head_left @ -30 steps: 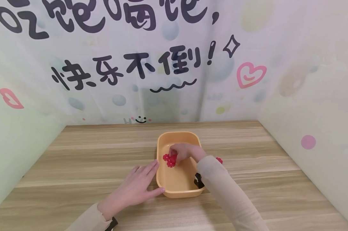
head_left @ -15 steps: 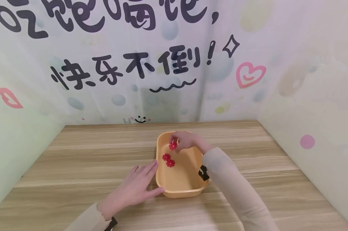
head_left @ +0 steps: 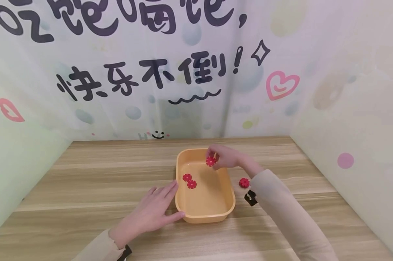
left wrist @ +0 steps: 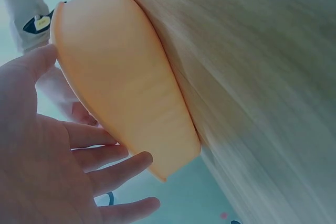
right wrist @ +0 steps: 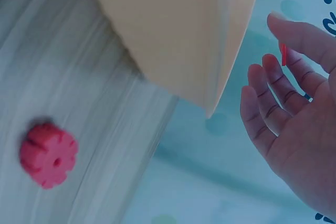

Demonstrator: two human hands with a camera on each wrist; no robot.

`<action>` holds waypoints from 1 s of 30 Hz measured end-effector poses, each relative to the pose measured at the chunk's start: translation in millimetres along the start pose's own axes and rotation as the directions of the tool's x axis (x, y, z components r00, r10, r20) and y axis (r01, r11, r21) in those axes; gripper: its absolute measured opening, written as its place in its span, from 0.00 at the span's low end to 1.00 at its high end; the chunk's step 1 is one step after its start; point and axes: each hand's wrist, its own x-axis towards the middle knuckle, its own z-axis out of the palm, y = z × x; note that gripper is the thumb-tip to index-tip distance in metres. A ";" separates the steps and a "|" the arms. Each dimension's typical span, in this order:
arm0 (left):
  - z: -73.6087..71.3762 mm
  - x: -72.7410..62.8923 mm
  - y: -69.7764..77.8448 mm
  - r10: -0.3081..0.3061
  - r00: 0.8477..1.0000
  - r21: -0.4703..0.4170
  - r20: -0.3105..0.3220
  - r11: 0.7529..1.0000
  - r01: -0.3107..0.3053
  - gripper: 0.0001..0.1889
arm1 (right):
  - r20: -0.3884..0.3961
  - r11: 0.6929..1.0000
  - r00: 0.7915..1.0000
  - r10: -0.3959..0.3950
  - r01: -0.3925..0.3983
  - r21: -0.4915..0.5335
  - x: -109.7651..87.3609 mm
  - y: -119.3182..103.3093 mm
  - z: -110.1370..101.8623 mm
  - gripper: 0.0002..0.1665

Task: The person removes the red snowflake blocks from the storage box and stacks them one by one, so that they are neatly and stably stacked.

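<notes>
A yellow-orange plastic tub (head_left: 205,219) stands on the wooden table. Two red snowflake discs (head_left: 192,184) lie on its floor towards the left, touching or overlapping. Above the tub's far right part, my right hand (head_left: 225,157) pinches another red snowflake disc (head_left: 210,161) between thumb and index finger; only its thin edge shows in the right wrist view. To the tub's right, a short stack of red snowflake discs (right wrist: 49,156) sits on the table. My left hand (head_left: 152,212) rests against the tub's left side, fingers spread and straight, thumb at the near left corner.
The wooden table (head_left: 95,181) meets a printed white curtain (head_left: 196,119) at the back, with pale walls at left and right. A black wrist strap (head_left: 251,198) hangs at the right cuff.
My right hand has risen from the discs in the tub and shifted back and right, carrying one disc. The two discs and the stack have come into clear sight. The left hand stays put.
</notes>
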 end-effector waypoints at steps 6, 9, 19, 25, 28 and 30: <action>0.4 -0.7 -0.3 0.004 1.000 0.006 -0.008 1.000 -0.003 0.45 | -0.048 0.996 0.996 -0.082 0.084 0.039 -19.6 16.9 -1.0 0.18; 0.4 -0.8 -0.3 0.007 1.000 0.007 -0.010 1.000 -0.007 0.44 | -0.078 0.994 0.993 -0.091 0.096 0.060 -28.7 26.6 -1.1 0.19; 1.4 -0.4 -1.4 0.017 1.000 0.017 -0.020 1.000 -0.017 0.43 | -0.126 0.992 0.992 -0.023 0.038 0.118 -56.5 55.1 1.3 0.18; 0.5 -0.1 -1.2 0.018 1.000 0.013 -0.024 1.000 -0.018 0.43 | -0.133 0.989 0.991 -0.019 0.038 0.144 -70.7 64.5 5.1 0.16; 0.5 -0.2 -0.8 0.015 1.000 0.012 -0.017 1.000 -0.015 0.43 | -0.128 0.987 0.992 -0.007 0.028 0.161 -76.5 68.2 7.8 0.16; 0.6 -0.2 -0.7 0.013 1.000 0.011 -0.015 1.000 -0.013 0.43 | -0.122 0.984 0.992 0.015 0.007 0.178 -80.1 70.9 10.0 0.17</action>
